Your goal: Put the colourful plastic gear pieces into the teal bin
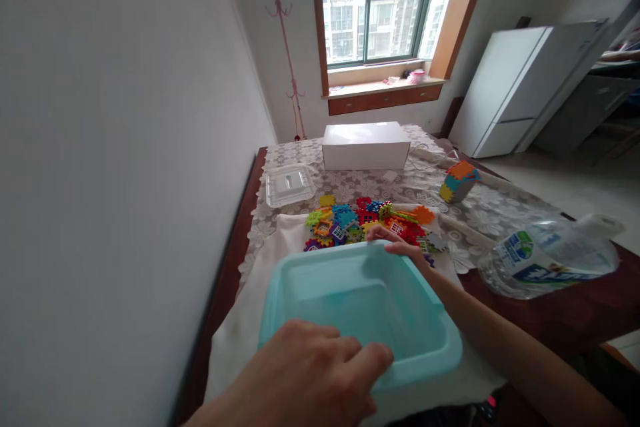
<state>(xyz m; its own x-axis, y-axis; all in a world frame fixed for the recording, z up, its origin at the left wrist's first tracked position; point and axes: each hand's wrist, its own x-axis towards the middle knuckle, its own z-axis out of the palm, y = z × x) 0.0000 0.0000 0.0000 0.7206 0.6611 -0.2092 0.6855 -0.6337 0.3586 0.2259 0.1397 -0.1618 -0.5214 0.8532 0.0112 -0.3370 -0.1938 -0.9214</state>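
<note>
A light teal plastic bin (340, 300) is at the near end of the table, its inside facing up towards me with nothing visible in it. My left hand (320, 367) is closed over its near rim, fingers curled. Reaching around the right side, my right hand (400, 245) grips the far rim, with some fingertips beyond the edge. Just past the bin lies a pile of colourful interlocking plastic puzzle pieces (345, 219), partly hidden by the bin and my right hand.
A white box (366, 147) stands at the back, with a clear plastic lid (289, 185) to its left. On the right are a cube of joined pieces (457, 181) and a large clear plastic bottle (550, 257) on its side. A wall (125, 147) borders the left.
</note>
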